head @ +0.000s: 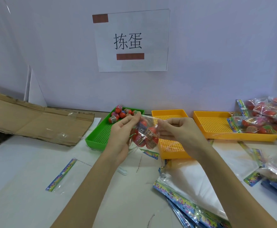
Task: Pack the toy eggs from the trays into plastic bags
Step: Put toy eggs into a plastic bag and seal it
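Observation:
Both hands hold a clear plastic bag with several red toy eggs inside, raised above the table in the middle of the view. My left hand grips the bag's left top edge. My right hand pinches its right top edge. Behind the bag, a green tray holds several red toy eggs at its far end. A small yellow tray lies under my right hand, partly hidden by it.
A larger yellow tray at the right carries a filled bag, with more filled bags piled behind. Empty bags with colourful headers are stacked at the lower right; one empty bag lies at the left. Flattened cardboard sits at the far left.

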`<action>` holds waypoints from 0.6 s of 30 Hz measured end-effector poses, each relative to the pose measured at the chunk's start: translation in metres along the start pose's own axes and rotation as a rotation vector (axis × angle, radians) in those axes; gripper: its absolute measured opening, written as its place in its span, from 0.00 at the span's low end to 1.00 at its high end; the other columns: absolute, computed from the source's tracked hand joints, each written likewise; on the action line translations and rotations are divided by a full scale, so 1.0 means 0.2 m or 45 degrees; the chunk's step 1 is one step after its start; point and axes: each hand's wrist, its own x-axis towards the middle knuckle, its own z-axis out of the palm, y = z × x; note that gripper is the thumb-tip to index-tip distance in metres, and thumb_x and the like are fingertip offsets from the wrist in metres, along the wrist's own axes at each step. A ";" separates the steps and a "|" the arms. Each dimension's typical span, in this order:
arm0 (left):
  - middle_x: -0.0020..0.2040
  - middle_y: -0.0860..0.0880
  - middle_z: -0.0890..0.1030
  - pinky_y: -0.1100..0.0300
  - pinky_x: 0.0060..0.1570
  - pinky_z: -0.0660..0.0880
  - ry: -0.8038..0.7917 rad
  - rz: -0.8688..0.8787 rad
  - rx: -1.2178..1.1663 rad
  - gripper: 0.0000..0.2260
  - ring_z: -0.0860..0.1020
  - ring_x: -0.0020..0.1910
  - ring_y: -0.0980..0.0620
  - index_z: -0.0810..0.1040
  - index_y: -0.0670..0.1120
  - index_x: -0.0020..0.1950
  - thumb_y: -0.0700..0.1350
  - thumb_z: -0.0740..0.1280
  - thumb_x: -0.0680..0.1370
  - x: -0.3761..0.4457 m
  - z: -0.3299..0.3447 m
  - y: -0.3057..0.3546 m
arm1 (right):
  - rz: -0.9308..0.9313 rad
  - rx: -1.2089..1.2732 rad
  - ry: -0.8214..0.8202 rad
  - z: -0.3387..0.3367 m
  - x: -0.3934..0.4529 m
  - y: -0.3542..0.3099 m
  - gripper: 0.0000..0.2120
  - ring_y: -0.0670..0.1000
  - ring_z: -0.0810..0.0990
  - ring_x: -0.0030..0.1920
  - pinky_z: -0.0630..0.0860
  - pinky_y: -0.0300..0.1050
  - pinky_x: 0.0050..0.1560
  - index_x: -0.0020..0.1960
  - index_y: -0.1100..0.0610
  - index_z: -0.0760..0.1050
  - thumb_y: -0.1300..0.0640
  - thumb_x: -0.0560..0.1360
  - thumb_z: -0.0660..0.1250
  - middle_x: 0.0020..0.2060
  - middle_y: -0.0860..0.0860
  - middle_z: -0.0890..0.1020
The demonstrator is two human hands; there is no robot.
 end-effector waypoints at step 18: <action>0.43 0.50 0.87 0.61 0.39 0.80 0.143 0.082 -0.044 0.05 0.84 0.42 0.54 0.84 0.40 0.55 0.38 0.70 0.81 0.03 -0.02 0.00 | 0.032 -0.149 -0.020 0.02 -0.01 -0.03 0.11 0.53 0.87 0.47 0.83 0.45 0.40 0.53 0.54 0.84 0.48 0.82 0.68 0.46 0.52 0.87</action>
